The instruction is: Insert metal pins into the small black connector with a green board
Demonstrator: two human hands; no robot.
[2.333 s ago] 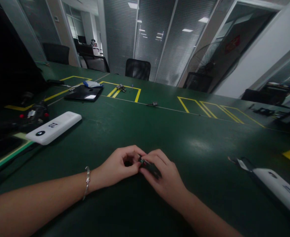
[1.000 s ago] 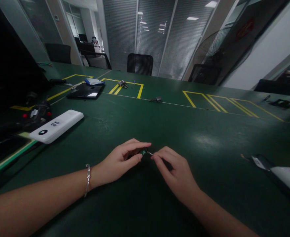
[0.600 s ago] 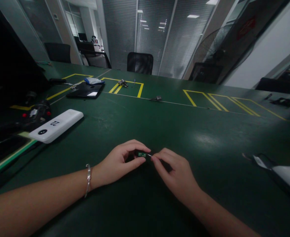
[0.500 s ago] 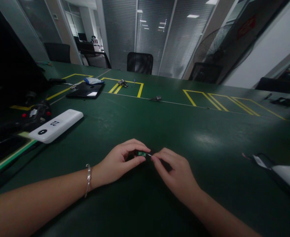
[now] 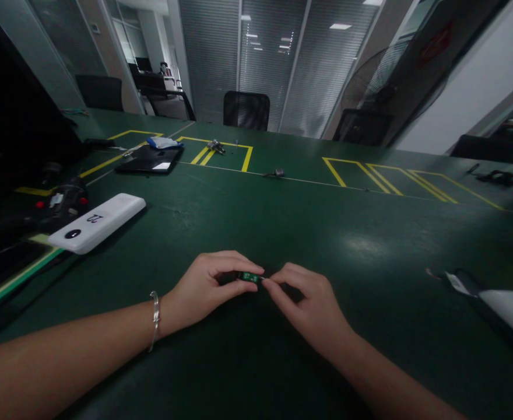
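Between the thumb and fingers of my left hand (image 5: 213, 284) is a small green circuit board (image 5: 250, 277) with pale markings. Its left end is dark and partly hidden by the fingers. My right hand (image 5: 306, 294) is closed in a pinch just right of the board. A short thin pale piece (image 5: 262, 279) runs from the board's right end into that pinch; its kind and most of its length cannot be made out. Both hands are low over the green table (image 5: 221, 221), and a silver bracelet (image 5: 155, 318) circles my left wrist.
A white power bank (image 5: 99, 223) marked 22 lies at the left, beside a black device with red buttons (image 5: 64, 198). Another white device (image 5: 510, 309) with a cable is at the right edge. Farther back are a black tablet (image 5: 149, 159) and a small metal part (image 5: 278, 172).
The green board has tilted and dropped slightly in my left hand. My right fingertips have moved a little left, closer to the board, so less of the thin piece shows.
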